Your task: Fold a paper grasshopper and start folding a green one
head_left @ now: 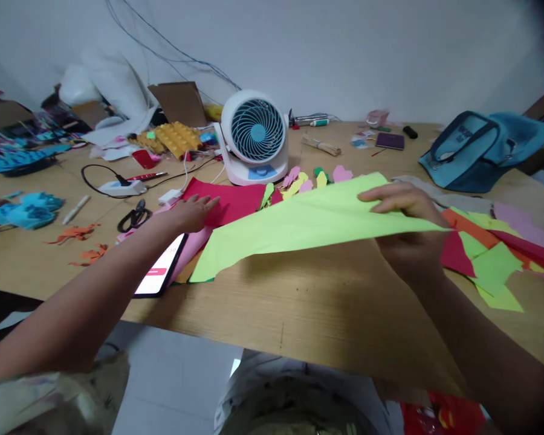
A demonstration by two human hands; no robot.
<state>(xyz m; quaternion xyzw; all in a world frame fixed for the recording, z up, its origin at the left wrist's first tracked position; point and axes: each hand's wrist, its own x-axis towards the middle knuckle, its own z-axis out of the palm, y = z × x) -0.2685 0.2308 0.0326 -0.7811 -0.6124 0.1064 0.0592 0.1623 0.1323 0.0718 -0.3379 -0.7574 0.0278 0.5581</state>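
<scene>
Plain pale wall [358, 60] at the back, and up against it a wooden table [299, 314] that's honestly pretty cluttered. White desk fan [254, 136] sits near the back, facing this way, with a bunch of little cut paper shapes [299, 181] in pink, yellow and green just in front of it. Main thing is a big lime-green sheet [294, 223] stretched across the middle: its left end is down over other colored sheets, its right end is lifted off the tabletop. Right hand [410, 220] has that right end, fingers closed over the top face; can't really make out the thumb. Left hand [197, 211] is palm down over the red sheet [238, 202], fingers stretched out straight and not gripping anything I can see; can't tell how firmly it's pressing. Left forearm crosses above a phone [161, 272] with its screen lit, and black-handled scissors [135, 216] lie just beyond. Over on the right there's a messy pile of paper scraps [498, 266], with a blue bag [471, 151] behind it.
</scene>
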